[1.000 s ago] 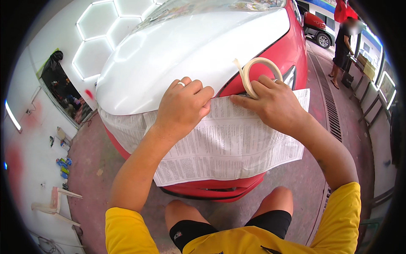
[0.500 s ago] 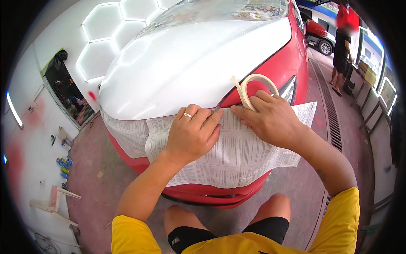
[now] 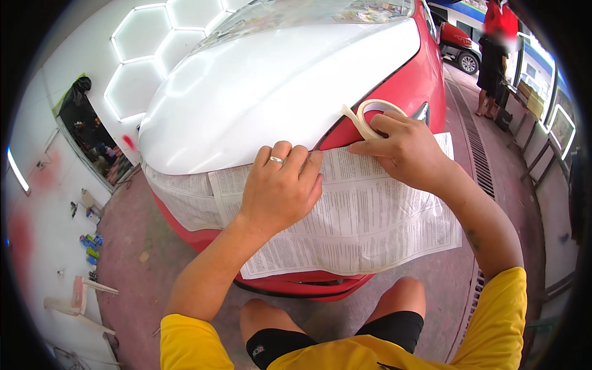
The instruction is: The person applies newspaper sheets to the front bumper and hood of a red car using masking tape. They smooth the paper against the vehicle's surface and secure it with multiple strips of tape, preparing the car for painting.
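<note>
My right hand (image 3: 407, 151) is closed on a roll of cream masking tape (image 3: 383, 104), whose loose end sticks up on the left. Its thumb lies along the top edge of a newspaper sheet (image 3: 364, 216). A ring shows on my left hand (image 3: 280, 191), whose bent fingers grip that same edge at the front of the white car hood (image 3: 265, 92). The sheet hangs over the red bumper (image 3: 320, 287); another newspaper piece (image 3: 182, 191) covers the front to the left. My left fingertips are partly hidden at the hood's edge.
A headlight (image 3: 422, 113) shows beyond my right hand. A floor drain grate (image 3: 478, 160) runs along the right. Another person (image 3: 493, 68) stands at the far right. A plastic chair (image 3: 77, 299) and several cans (image 3: 91, 246) are by the left wall.
My right hand has shifted right along the paper's edge with the tape roll, widening the gap between my hands. The sheet's right end has spread outward and lies flatter. My left hand stays at the hood edge.
</note>
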